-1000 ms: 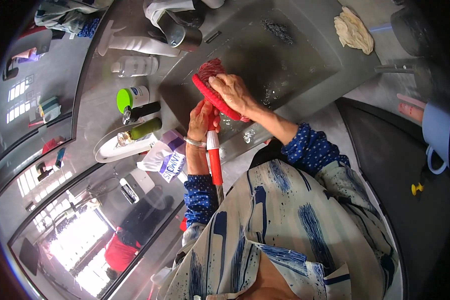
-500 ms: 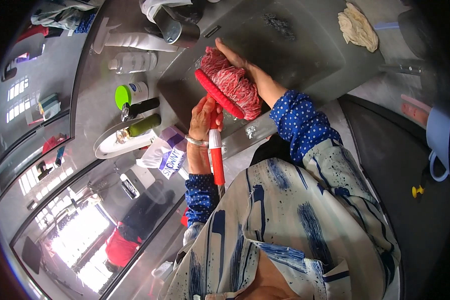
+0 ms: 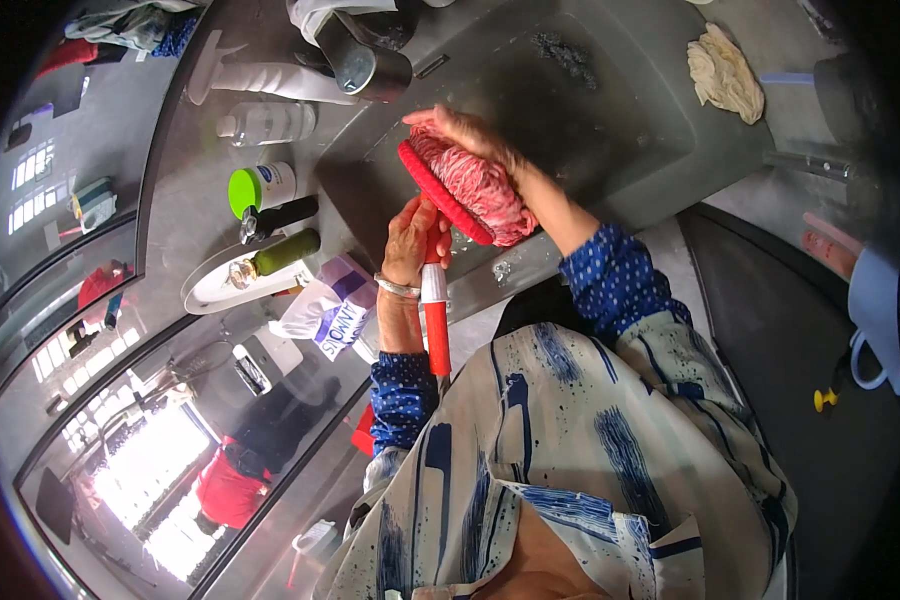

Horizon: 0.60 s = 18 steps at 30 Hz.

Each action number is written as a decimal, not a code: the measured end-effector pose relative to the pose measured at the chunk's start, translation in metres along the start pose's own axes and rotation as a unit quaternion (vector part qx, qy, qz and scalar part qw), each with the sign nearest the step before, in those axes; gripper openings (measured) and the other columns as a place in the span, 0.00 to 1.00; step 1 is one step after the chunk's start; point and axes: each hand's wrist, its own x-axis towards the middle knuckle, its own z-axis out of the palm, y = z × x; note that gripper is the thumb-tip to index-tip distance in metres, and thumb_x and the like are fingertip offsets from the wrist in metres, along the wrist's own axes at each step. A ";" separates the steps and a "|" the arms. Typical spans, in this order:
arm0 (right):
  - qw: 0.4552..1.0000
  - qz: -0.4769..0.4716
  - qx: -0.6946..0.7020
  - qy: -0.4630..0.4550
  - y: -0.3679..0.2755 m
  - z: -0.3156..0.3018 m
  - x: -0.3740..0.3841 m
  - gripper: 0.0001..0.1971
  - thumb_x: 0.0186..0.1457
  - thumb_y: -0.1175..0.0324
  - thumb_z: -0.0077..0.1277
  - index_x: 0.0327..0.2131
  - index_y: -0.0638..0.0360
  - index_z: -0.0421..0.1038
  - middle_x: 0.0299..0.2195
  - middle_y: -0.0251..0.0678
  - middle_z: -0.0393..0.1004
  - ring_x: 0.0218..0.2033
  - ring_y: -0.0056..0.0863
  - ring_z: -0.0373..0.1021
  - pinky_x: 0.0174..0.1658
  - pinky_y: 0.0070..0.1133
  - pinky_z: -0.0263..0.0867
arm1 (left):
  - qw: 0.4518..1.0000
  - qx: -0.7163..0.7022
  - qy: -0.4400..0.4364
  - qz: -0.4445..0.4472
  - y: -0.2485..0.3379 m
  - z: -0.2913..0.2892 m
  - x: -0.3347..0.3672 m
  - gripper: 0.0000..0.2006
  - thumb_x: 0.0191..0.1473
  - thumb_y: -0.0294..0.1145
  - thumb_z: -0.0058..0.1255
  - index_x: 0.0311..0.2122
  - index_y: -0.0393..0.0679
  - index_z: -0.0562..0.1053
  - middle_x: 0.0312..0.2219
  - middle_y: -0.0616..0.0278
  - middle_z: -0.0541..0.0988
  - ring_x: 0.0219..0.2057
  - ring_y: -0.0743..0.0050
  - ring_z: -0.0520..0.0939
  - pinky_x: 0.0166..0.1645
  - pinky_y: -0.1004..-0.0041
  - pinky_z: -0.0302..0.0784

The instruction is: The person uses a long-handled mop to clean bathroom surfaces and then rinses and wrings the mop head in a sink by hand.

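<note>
A mop with a round red head plate and wet pink-and-white strands (image 3: 475,188) is held over the near left part of the grey sink (image 3: 620,165). My left hand (image 3: 411,242) wraps round its red handle (image 3: 436,335), just below the head plate. The handle slants down toward my body, its end partly hidden by my shirt. My right hand (image 3: 473,135) lies along the far side of the strands, fingers stretched out over them and palm pressed against them. Some shallow, murky water shows in the sink, with a dark clump (image 3: 564,58) at the far side.
Left of the sink stand a clear bottle (image 3: 270,123), a green-lidded tub (image 3: 260,189), a green bottle (image 3: 288,251) on a white dish and a white-purple packet (image 3: 332,303). A crumpled cream cloth (image 3: 725,75) lies on the right rim. A blue cup (image 3: 875,325) is further right.
My right hand has slid over the strands, its fingers now reaching left across their top. The mop head has shifted slightly right and down. My left hand keeps its hold on the handle.
</note>
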 end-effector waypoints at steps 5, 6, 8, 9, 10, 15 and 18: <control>0.954 -0.098 -0.263 0.104 -0.031 0.040 -0.007 0.23 0.53 0.46 0.44 0.39 0.56 0.71 0.41 0.44 0.69 0.40 0.40 0.67 0.46 0.30 0.61 | 0.999 0.038 0.010 0.015 0.000 -0.005 0.000 0.13 0.58 0.41 0.42 0.38 0.41 0.67 0.20 0.66 0.70 0.13 0.82 0.67 0.13 0.81 0.66; 0.953 -0.014 -0.269 0.138 -0.031 0.045 -0.002 0.21 0.52 0.47 0.47 0.34 0.57 0.72 0.36 0.45 0.71 0.36 0.42 0.68 0.42 0.31 0.63 | 0.999 0.038 0.008 0.014 0.001 -0.004 0.001 0.13 0.58 0.41 0.42 0.38 0.41 0.67 0.20 0.66 0.70 0.13 0.82 0.67 0.13 0.81 0.66; 0.942 -0.069 -0.282 0.165 -0.020 0.041 0.015 0.21 0.52 0.47 0.47 0.30 0.58 0.70 0.30 0.45 0.71 0.33 0.42 0.69 0.37 0.31 0.63 | 0.999 0.032 0.010 0.004 0.006 0.001 0.001 0.11 0.58 0.37 0.39 0.34 0.39 0.65 0.20 0.65 0.67 0.13 0.81 0.67 0.13 0.80 0.66; 0.930 -0.123 -0.294 0.185 -0.015 0.041 0.021 0.21 0.51 0.47 0.48 0.27 0.58 0.69 0.25 0.45 0.70 0.30 0.42 0.69 0.33 0.32 0.64 | 0.999 0.031 0.011 0.002 0.006 -0.001 0.001 0.11 0.58 0.37 0.39 0.34 0.39 0.65 0.20 0.65 0.67 0.13 0.81 0.67 0.13 0.80 0.66; 0.938 -0.095 -0.268 0.200 -0.010 0.043 0.021 0.16 0.52 0.55 0.49 0.27 0.60 0.69 0.22 0.43 0.70 0.25 0.41 0.68 0.29 0.30 0.63 | 0.999 0.032 0.017 0.001 0.006 -0.003 0.000 0.10 0.58 0.36 0.38 0.34 0.39 0.64 0.20 0.65 0.67 0.13 0.81 0.67 0.13 0.80 0.66; 0.901 -0.099 -0.377 0.193 0.006 0.037 0.023 0.12 0.53 0.59 0.47 0.27 0.58 0.69 0.24 0.43 0.72 0.27 0.44 0.70 0.29 0.32 0.64 | 0.999 0.043 0.009 0.017 0.004 -0.001 0.000 0.11 0.59 0.37 0.39 0.34 0.39 0.64 0.21 0.65 0.67 0.13 0.81 0.67 0.13 0.80 0.66; 0.899 -0.102 -0.385 0.181 0.002 0.045 0.016 0.12 0.53 0.59 0.47 0.27 0.58 0.69 0.25 0.43 0.72 0.28 0.44 0.70 0.29 0.32 0.64 | 0.999 0.045 0.012 0.014 0.002 -0.004 -0.002 0.11 0.59 0.38 0.39 0.34 0.39 0.64 0.22 0.65 0.67 0.13 0.81 0.67 0.13 0.80 0.66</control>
